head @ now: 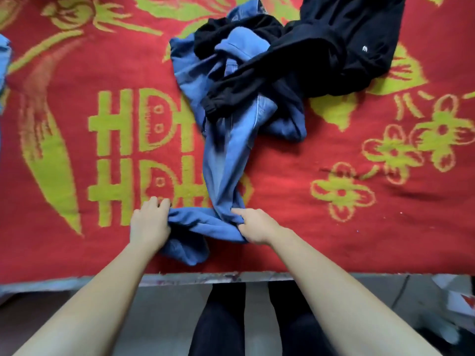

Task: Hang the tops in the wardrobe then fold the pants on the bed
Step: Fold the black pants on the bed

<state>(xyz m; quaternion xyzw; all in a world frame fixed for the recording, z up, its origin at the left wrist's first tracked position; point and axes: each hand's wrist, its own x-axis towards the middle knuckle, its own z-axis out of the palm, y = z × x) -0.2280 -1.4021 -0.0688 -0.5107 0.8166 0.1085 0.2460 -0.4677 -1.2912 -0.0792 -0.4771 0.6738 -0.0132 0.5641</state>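
Observation:
A pair of blue jeans point(226, 150) lies crumpled lengthwise down the middle of the bed, its near end bunched by the front edge. My left hand point(150, 222) grips the left side of that bunched end. My right hand point(253, 227) pinches its right side. Black pants point(329, 55) with a small white logo lie heaped over the far part of the jeans, one cuffed leg stretching across the denim toward the left.
The bed carries a red blanket point(347, 227) with yellow-green flowers and characters. Its front edge point(192, 277) runs just below my hands. Another blue cloth point(3, 68) shows at the far left edge. Grey floor and my dark-clad legs are below.

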